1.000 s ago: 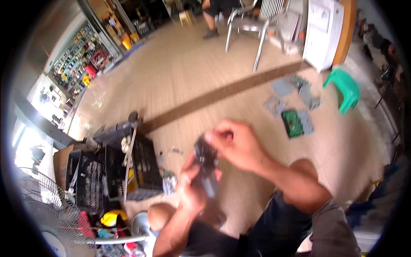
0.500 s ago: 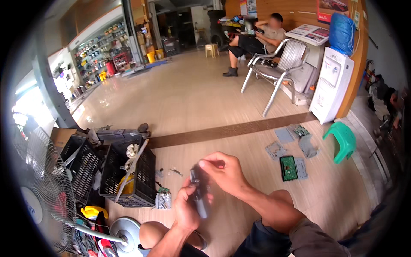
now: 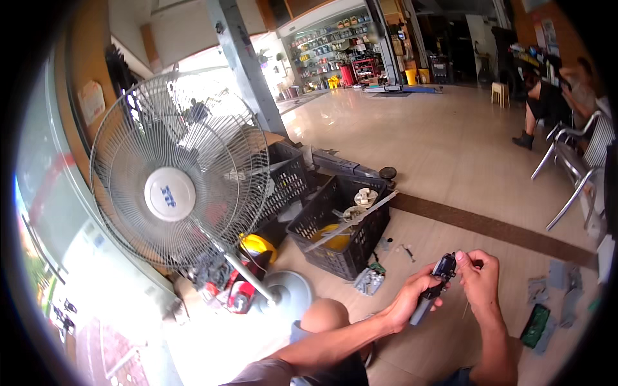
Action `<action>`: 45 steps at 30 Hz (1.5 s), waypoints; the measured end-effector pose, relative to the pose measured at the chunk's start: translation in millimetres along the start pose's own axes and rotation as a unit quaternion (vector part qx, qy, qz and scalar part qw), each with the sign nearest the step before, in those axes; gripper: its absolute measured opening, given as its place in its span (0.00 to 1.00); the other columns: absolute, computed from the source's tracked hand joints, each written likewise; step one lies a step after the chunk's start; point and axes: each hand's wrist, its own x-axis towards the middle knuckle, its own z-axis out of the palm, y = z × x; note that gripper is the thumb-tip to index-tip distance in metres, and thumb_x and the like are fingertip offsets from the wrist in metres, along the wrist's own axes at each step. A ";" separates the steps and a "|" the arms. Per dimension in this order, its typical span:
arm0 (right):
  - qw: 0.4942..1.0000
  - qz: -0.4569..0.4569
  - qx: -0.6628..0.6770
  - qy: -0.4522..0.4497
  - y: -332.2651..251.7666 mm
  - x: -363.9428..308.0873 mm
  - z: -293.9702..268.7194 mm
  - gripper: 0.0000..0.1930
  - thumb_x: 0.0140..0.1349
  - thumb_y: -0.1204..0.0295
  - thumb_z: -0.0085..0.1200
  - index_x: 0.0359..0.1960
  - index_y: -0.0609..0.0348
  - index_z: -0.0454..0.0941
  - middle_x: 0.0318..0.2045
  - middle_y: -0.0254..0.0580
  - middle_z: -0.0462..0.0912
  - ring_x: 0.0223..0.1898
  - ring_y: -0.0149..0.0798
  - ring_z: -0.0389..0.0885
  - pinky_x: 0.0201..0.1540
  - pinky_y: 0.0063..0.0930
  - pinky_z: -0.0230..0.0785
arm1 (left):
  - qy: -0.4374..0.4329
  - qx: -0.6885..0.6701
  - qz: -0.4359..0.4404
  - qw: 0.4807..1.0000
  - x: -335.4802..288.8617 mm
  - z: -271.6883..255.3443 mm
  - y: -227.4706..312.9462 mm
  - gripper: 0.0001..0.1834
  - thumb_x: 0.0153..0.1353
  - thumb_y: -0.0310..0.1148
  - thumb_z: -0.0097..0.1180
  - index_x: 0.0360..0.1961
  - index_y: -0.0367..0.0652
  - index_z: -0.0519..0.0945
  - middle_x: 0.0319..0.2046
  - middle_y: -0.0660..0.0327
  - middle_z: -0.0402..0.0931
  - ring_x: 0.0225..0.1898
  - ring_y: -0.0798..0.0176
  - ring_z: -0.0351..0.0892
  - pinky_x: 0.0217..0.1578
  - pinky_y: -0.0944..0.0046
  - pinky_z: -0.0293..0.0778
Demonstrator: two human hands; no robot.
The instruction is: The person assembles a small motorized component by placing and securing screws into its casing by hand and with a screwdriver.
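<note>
My left hand (image 3: 407, 298) is wrapped round a narrow handheld part with a grey lower end (image 3: 421, 311) and a black upper end (image 3: 444, 266). The part stands tilted above the floor, and what kind it is I cannot make out. Beside the black end is my right hand (image 3: 481, 286), closed, with thumb and fingertips pinched together. Whether anything small sits in that pinch is hidden. On the floor to the right lie a green circuit board (image 3: 535, 325) and several grey plates (image 3: 570, 302).
A standing fan (image 3: 170, 194) rises at the left, its round base (image 3: 291, 294) near my knee. Black plastic crates (image 3: 333, 258) hold loose parts and a long strip. By the crate lies a small grey-and-green assembly (image 3: 370, 280). Far right, a person sits near a metal chair (image 3: 576, 168).
The view has turned left, bringing the whole fan into sight and putting my hands farther right. The part, blurred before, shows more sharply. My left hand still holds it, with the right at its upper end.
</note>
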 end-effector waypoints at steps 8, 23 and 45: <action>0.996 -0.044 0.077 0.018 -6.7 -2.4 15.4 0.05 0.64 0.76 0.60 0.34 0.66 0.77 0.24 0.35 0.79 0.21 0.22 0.72 0.20 0.19 0.68 | -0.016 -0.051 -0.013 0.999 7.1 -3.8 -3.1 0.33 0.62 0.43 0.46 0.67 0.42 0.63 0.49 0.55 0.76 0.34 0.64 0.79 0.37 0.65 0.74; 0.987 -0.075 -0.099 0.100 9.9 0.0 -23.0 0.16 0.65 0.69 0.61 0.23 0.65 0.74 0.14 0.29 0.71 0.19 0.21 0.64 0.21 0.22 0.57 | -0.090 -0.071 -0.076 0.991 31.3 5.4 -14.0 0.33 0.63 0.41 0.45 0.68 0.41 0.61 0.51 0.54 0.76 0.36 0.65 0.79 0.39 0.66 0.75; 0.991 -0.092 -0.053 0.085 15.1 -10.4 -29.3 0.05 0.62 0.76 0.62 0.34 0.66 0.80 0.24 0.35 0.82 0.22 0.21 0.73 0.23 0.18 0.65 | -0.077 -0.057 -0.091 0.991 33.7 13.7 -13.2 0.28 0.64 0.41 0.46 0.64 0.41 0.65 0.47 0.60 0.76 0.33 0.70 0.77 0.35 0.70 0.73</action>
